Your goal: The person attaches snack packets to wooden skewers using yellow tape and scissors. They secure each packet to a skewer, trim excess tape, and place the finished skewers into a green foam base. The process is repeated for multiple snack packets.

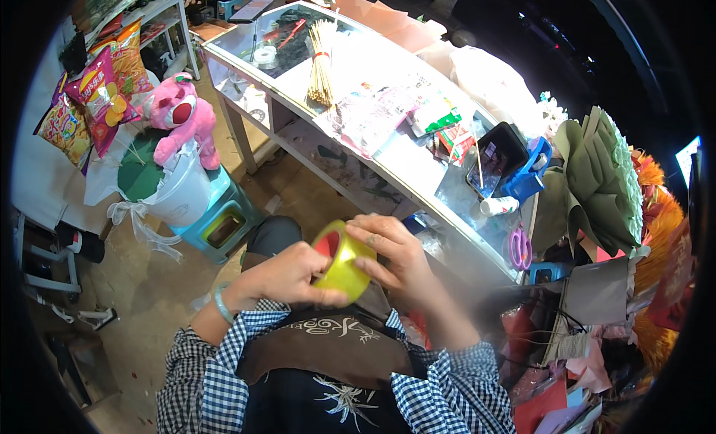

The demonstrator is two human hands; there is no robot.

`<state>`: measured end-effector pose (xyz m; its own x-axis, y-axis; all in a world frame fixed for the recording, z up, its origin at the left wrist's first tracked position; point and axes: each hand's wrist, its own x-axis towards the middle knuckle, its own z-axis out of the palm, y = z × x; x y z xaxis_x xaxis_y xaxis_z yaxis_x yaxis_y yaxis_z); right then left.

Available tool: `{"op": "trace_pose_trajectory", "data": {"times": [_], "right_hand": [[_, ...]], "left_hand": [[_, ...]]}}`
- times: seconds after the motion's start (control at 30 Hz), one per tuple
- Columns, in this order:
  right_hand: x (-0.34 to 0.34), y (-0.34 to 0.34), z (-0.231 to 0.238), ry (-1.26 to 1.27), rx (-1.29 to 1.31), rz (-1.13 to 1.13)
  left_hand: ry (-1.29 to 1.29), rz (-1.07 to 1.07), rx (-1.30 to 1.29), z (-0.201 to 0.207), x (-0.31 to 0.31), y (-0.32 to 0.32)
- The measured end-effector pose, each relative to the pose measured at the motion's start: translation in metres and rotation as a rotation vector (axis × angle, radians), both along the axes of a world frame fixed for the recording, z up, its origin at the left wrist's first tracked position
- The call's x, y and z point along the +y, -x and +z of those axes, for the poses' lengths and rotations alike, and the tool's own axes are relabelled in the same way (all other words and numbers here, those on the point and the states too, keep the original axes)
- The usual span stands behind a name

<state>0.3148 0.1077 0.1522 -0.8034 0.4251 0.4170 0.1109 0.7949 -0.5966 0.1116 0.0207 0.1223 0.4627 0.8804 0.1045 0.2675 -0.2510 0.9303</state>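
A wide roll of yellow-green packing tape is between my two hands, above my lap. My left hand grips the roll at its near left side, with fingers at the reddish core. Across from it, my right hand has its fingers and thumb closed about the roll's outer right side. Whether a strip is peeled loose cannot be made out; the roll is slightly blurred. A pale bangle circles my left wrist.
Ahead stands a glass-topped table with a bundle of sticks, snack packets, a blue tape dispenser and purple scissors. At left, a pink plush bear sits in a white bucket on a teal stool, beside snack bags.
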Motion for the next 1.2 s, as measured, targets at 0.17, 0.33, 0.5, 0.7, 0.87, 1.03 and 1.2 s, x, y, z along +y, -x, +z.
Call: {"op": "trace_pose_trajectory", "data": {"times": [0.17, 0.33, 0.5, 0.7, 0.87, 1.03, 1.2], "right_hand": [[-0.001, -0.012, 0.001, 0.590, -0.160, 0.463], [-0.026, -0.029, -0.010, 0.960, -0.244, 0.226], [-0.041, -0.046, -0.024, 1.049, -0.264, 0.177], [-0.042, -0.054, -0.027, 1.205, -0.233, 0.125], [-0.036, -0.048, -0.028, 1.444, -0.171, 0.027], [-0.028, -0.038, -0.022, 1.476, -0.172, -0.030], [-0.024, -0.031, -0.012, 1.447, -0.175, 0.038]], "left_hand": [[0.116, -0.410, -0.217, 0.005, -0.004, 0.000], [0.435, -0.145, -0.319, -0.007, -0.017, -0.008], [0.307, -0.011, -0.172, -0.024, -0.025, -0.022], [0.228, 0.021, -0.151, -0.023, -0.022, -0.027], [0.334, 0.052, -0.220, -0.020, -0.013, -0.027], [0.461, 0.059, -0.361, -0.018, -0.009, -0.019], [0.458, 0.079, -0.378, -0.015, -0.009, -0.017]]}}
